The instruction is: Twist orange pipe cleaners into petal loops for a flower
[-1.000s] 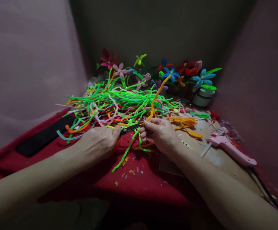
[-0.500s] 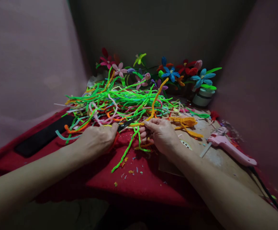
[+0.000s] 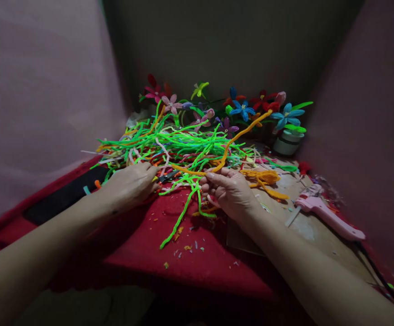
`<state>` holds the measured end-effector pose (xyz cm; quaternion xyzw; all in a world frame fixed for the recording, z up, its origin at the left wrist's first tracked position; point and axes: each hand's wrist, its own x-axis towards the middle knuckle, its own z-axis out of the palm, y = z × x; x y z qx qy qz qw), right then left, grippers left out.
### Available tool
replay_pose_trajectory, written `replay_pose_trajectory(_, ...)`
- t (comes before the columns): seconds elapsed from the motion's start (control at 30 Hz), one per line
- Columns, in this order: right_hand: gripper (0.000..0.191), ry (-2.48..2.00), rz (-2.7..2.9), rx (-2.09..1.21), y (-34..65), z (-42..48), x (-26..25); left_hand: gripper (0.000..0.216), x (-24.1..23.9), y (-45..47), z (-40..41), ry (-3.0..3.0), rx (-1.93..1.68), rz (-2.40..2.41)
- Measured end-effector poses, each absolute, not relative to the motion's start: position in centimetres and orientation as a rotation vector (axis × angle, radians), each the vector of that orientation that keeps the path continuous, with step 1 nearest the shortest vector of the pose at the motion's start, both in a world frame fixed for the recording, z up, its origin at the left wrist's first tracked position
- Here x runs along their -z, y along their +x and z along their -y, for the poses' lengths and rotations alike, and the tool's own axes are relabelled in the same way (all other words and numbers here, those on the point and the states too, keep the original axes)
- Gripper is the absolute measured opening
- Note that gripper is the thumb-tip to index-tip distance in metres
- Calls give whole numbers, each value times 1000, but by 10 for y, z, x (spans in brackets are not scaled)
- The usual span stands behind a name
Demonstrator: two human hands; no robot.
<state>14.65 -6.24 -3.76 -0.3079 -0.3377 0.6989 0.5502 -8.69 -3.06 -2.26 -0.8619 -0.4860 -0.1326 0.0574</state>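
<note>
My right hand point(image 3: 230, 188) is closed, thumb and fingertips pinching an orange pipe cleaner point(image 3: 232, 142). One end of it rises to the upper right, while the shorter end reaches left over the pile. My left hand point(image 3: 134, 183) is wrapped round small scissors point(image 3: 165, 178) with dark blades and a bit of yellow handle showing; the blades point right, below the orange strand and apart from it. Bright green pipe cleaners point(image 3: 182, 217) hang over the table's front between the hands. Behind them lies a tangled heap of mostly green pipe cleaners point(image 3: 183, 138).
A folded orange bundle point(image 3: 263, 175) and a pink glue gun point(image 3: 329, 217) rest on cardboard point(image 3: 314, 240) at the right. Pipe-cleaner flowers point(image 3: 242, 108) and a white jar point(image 3: 287, 142) stand behind. A black flat object point(image 3: 57, 199) lies left on the red cloth point(image 3: 190, 267), which carries scraps.
My left hand has drawn back left with the scissors, away from the orange pipe cleaner. The strand's long end now leans further right, and its short end shows free on the left.
</note>
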Motion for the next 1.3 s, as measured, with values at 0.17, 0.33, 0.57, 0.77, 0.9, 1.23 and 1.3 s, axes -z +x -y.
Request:
replay_pose_trajectory(0.17,13,-648,827,-1665,144,62,42,28,13,-29,52,-3328,1282,1835)
replay_pose_trajectory(0.33,14,-738,822,-1602,141,65,39,26,17,1,58,-2973,1776,1750)
replay_pose_trajectory(0.57,13,-826,771,-1603,138,66,38,24,26,-2,51,-2580,1202,1040)
replay_pose_trajectory(0.77,17,-690,624,-1578,145,56,40,27,21,-3,59,-2651,1512,1423)
replay_pose_trajectory(0.9,15,-662,531,-1510,153,48,35,27,17,-5,54,-2736,1884,1830)
replay_pose_trajectory(1.23,12,-655,559,-1432,152,49,35,20,26,-11,33,-2658,2725,1998)
replay_pose_trajectory(1.3,11,-659,579,-1443,149,53,36,22,27,-7,36,-2788,2773,1871)
